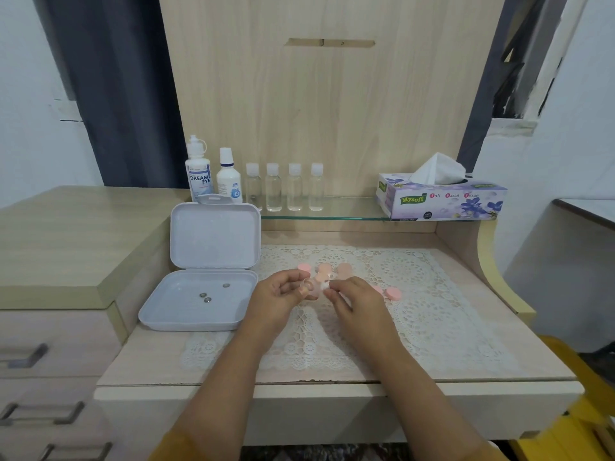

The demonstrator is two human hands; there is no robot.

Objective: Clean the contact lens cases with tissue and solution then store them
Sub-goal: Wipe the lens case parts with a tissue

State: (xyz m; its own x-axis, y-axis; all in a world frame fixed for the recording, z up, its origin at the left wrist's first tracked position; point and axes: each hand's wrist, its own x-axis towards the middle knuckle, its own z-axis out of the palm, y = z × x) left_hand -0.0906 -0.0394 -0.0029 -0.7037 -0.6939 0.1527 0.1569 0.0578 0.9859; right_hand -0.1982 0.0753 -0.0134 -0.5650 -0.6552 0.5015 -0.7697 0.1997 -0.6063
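Over the lace mat [416, 294], my left hand [278, 299] grips a clear contact lens case [311, 289] by its left end. My right hand [357, 302] pinches a small white piece, which looks like tissue [327, 283], against the case's right side. Pink caps lie on the mat: one [304, 267] behind my hands and one [392, 293] to the right of my right hand. Two more pinkish case parts [344, 269] sit just behind my fingers. The tissue box [442, 199] stands on the glass shelf at right, and two solution bottles [199, 174] stand at left.
An open white storage box [213, 257] sits left of the mat, with three small round metal pieces [206, 297] in its tray. Several small clear bottles [284, 188] line the glass shelf. Drawers [50, 361] are at the left; a yellow object [585, 410] is at lower right.
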